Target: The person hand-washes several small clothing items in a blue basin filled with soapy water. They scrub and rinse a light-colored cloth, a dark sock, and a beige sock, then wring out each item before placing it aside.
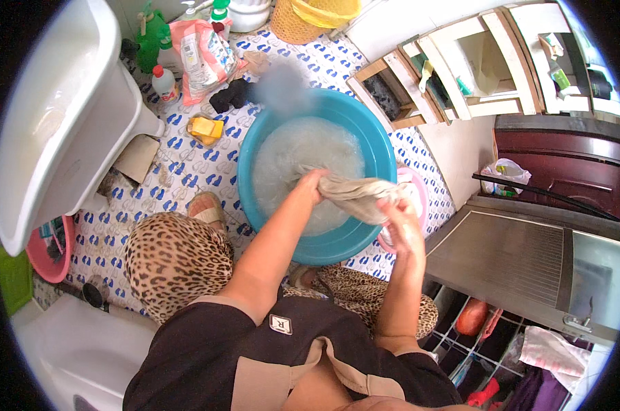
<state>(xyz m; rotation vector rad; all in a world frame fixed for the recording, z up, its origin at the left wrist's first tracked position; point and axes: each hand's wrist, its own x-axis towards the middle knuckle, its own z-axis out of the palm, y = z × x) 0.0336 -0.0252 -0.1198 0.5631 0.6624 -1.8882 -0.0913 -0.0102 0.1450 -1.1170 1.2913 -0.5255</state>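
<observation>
A wet beige cloth (353,194) stretches between my two hands over a blue plastic basin (320,251). My left hand (312,186) is closed around the cloth's left part, above the cloudy, sudsy water (310,149). At the basin's right rim my right hand (402,218) grips the other end. Folds of fabric hide some of the fingers. The cloth's left end hangs down towards the water, and whether it dips in I cannot tell.
Yellow soap bars (206,128) lie in a dish left of the basin, near black fabric (231,96), a red-capped bottle (164,83) and a pink-and-white bag (202,61). A pink basin (422,192) stands close at the right. A white sink (78,103) juts in at the left.
</observation>
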